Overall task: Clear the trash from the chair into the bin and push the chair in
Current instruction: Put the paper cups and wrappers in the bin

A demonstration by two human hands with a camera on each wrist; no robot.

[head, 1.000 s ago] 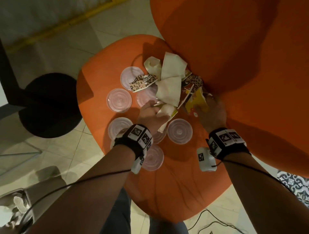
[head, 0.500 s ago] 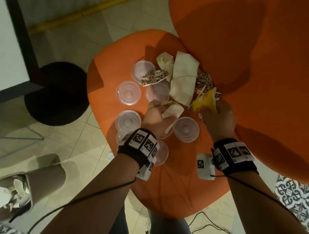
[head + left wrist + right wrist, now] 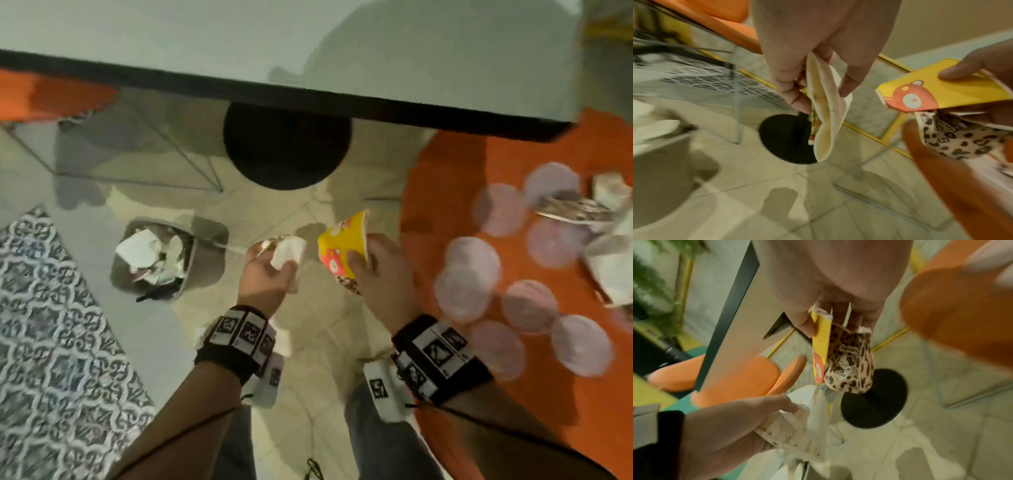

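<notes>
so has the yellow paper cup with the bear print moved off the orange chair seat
Yes. The yellow bear-print paper cup, held by the right hand, is now off the orange chair seat, over the floor tiles toward the grey bin.

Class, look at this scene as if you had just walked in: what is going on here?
A person is clearing rubbish off an orange chair. The left hand grips a crumpled white wrapper, and the right hand holds a flattened yellow paper cup together with a leopard-print wrapper. Both hands are over the floor between the chair and the bin, which already holds paper. Several clear plastic lids and more wrappers lie on the seat, so the job is unfinished.
</notes>
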